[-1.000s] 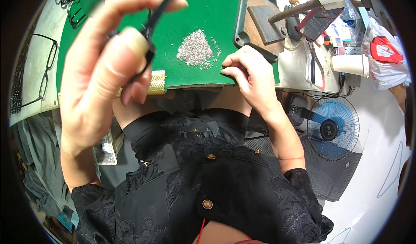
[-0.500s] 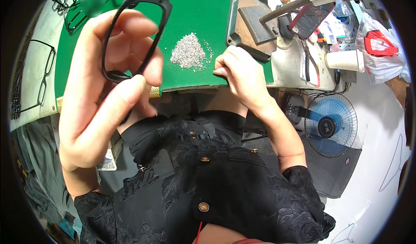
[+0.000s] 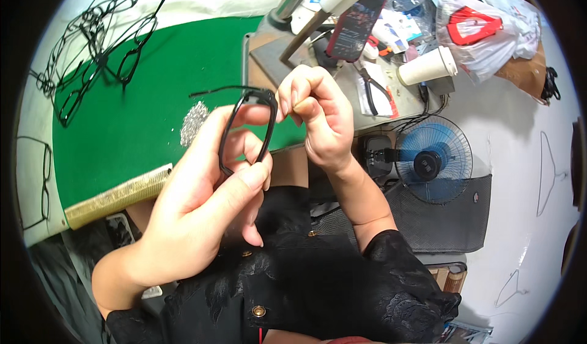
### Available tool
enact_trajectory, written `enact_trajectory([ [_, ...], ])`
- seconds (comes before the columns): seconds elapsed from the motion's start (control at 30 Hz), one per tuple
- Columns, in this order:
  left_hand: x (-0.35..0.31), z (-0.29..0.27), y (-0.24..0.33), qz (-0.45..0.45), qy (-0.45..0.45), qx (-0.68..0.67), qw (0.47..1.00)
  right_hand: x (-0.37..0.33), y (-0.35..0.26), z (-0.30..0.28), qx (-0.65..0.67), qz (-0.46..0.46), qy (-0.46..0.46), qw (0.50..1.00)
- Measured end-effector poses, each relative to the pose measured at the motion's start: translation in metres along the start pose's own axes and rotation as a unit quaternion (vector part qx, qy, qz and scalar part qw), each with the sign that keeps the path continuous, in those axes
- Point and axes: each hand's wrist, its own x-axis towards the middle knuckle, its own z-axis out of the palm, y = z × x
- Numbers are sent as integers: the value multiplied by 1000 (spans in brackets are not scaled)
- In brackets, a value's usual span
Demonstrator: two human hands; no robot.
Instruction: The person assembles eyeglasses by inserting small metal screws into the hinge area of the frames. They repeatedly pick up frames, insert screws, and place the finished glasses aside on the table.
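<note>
The left hand [image 3: 202, 209] holds a black eyeglass frame [image 3: 247, 130] between thumb and fingers, just above the table edge. The right hand [image 3: 318, 121] pinches at the frame's corner with closed fingertips; what it pinches is too small to see. Behind lies a pile of small silver parts [image 3: 194, 121] on the green mat [image 3: 122, 130].

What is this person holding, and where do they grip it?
A black eyeglass frame: the left hand grips its lens rim, and the right hand pinches at its top corner.
</note>
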Motion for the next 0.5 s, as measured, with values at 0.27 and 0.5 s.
enact_trajectory([
  [0.27,10,9,-19,-27,-51,-16,998,0,-8,-5,-140,-102,0,985],
  [0.5,9,10,-23,-20,-61,43,997,-8,-6,-6,-87,-64,11,994],
])
